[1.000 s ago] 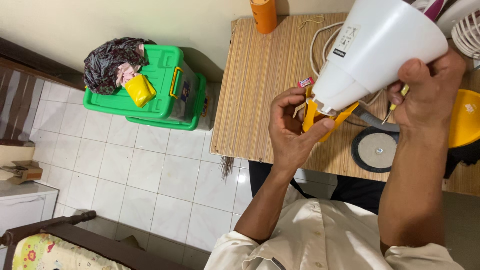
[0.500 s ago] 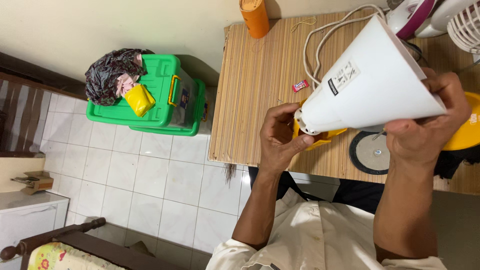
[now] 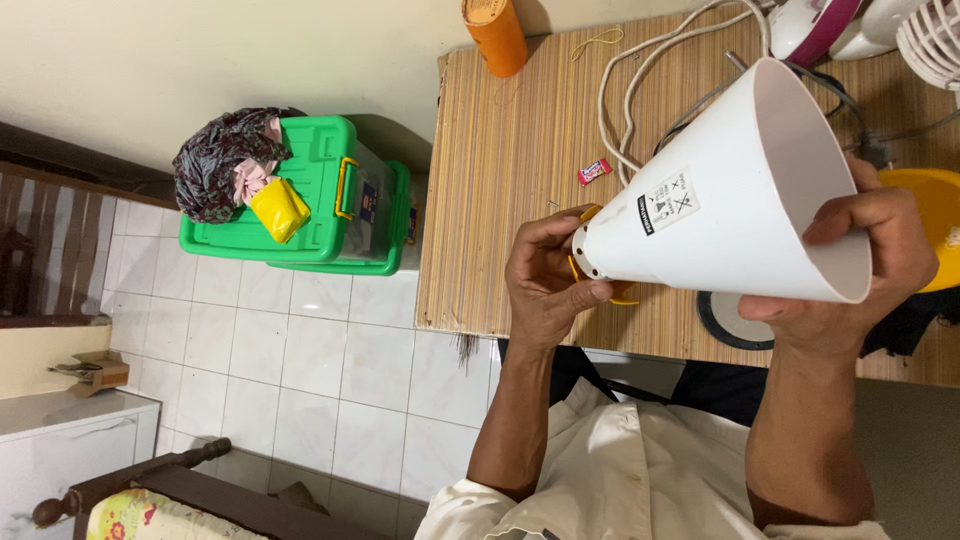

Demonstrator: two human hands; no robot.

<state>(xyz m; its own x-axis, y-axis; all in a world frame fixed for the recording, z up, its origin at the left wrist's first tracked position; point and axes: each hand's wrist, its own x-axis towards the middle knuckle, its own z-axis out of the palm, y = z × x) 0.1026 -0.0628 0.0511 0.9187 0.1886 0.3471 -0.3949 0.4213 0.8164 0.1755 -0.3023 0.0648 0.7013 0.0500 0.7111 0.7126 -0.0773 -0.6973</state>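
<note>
- I see my left hand (image 3: 548, 290) closed around the narrow end of a white cone-shaped lampshade (image 3: 725, 210), fingers curled at its small opening, where a bit of a yellow part (image 3: 592, 268) shows behind the thumb.
- My right hand (image 3: 850, 275) grips the wide rim of the same lampshade, thumb pressed on the outside wall and fingers hooked over the edge into the mouth.
- The lampshade is held in the air above the front part of the wooden table (image 3: 500, 200), lying roughly sideways, wide mouth toward the right, a small printed sticker (image 3: 665, 200) on its side.
- Under the shade, on the table, lies a dark round disc (image 3: 735, 325), partly hidden by my right hand.
- A white cable (image 3: 640, 70) loops across the tabletop behind the shade; a small red wrapped sweet (image 3: 594, 171) lies just left of it.
- An orange cylinder (image 3: 495, 35) stands at the far left corner of the table.
- At the far right I see a yellow rounded thing (image 3: 925, 215), a white fan grille (image 3: 935, 40) and a white and magenta appliance (image 3: 815, 25), all cut off by the frame.
- Left of the table, on the white tiled floor (image 3: 300, 370), sit stacked green-lidded storage boxes (image 3: 320, 200) with a dark plastic bag (image 3: 220, 160) and a yellow packet (image 3: 280, 208) on top.
</note>
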